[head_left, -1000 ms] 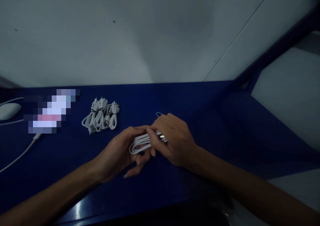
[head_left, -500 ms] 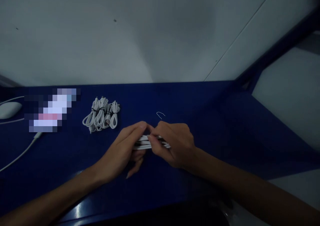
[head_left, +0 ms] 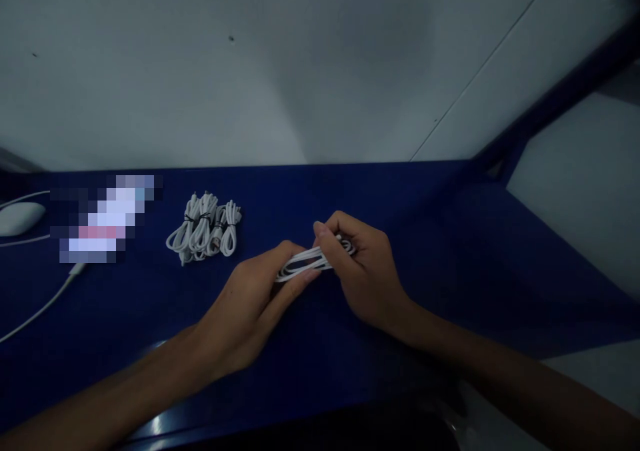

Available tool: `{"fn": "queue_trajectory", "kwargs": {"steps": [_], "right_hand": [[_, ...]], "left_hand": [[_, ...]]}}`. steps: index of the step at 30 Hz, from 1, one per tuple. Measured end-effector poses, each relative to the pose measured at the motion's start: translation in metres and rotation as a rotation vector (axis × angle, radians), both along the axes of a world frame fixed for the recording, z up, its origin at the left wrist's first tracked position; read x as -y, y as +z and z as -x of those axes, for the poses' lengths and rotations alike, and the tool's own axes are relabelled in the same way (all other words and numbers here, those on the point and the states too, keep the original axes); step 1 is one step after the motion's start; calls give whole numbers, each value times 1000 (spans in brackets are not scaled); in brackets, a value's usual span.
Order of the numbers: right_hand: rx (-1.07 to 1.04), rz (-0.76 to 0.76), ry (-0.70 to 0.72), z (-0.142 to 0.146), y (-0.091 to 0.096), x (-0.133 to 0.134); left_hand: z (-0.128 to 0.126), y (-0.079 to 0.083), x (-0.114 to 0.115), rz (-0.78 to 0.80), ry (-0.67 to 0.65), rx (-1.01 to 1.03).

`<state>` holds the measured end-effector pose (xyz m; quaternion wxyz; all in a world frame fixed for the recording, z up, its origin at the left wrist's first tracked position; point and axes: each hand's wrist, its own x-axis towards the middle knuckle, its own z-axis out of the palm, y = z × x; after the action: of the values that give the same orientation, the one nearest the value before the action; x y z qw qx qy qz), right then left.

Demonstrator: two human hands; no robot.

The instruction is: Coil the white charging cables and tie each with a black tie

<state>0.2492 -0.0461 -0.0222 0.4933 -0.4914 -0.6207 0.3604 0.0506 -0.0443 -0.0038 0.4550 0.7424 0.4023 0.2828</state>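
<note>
On the blue table (head_left: 440, 251), the left hand (head_left: 255, 301) and right hand (head_left: 367, 274) both pinch a coiled white cable (head_left: 305, 263), the left at its eight o'clock end and the right at its two o'clock end. A pile of tied white cable bundles (head_left: 205, 231) lies near, at ten o'clock from the hands. A loose white cord (head_left: 40, 308) runs along the table's nine o'clock edge.

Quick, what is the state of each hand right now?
Left hand: closed, holding one end of the folded white cable.
Right hand: closed, pinching the other end of the same cable.
</note>
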Motion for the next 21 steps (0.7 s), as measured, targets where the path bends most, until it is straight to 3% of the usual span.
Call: {"fn": "queue_trajectory", "kwargs": {"steps": [4, 9, 13, 15, 17, 19, 21], "right_hand": [[39, -42, 30, -2, 1, 0], [259, -429, 20, -2, -4, -1], [386, -661, -74, -1, -9, -5], [374, -717, -111, 0, -10, -7], [347, -709, -128, 1, -8, -8], [329, -671, -131, 1, -6, -8], [316, -631, -117, 2, -4, -7]], "left_hand": [[3, -2, 1, 114, 23, 11], [4, -8, -3, 531, -87, 293], [2, -8, -4, 695, -198, 395], [1, -6, -1, 645, -181, 318], [1, -2, 3, 452, -108, 157], [0, 1, 6, 232, -108, 49], [-1, 3, 7, 111, -125, 4]]}}
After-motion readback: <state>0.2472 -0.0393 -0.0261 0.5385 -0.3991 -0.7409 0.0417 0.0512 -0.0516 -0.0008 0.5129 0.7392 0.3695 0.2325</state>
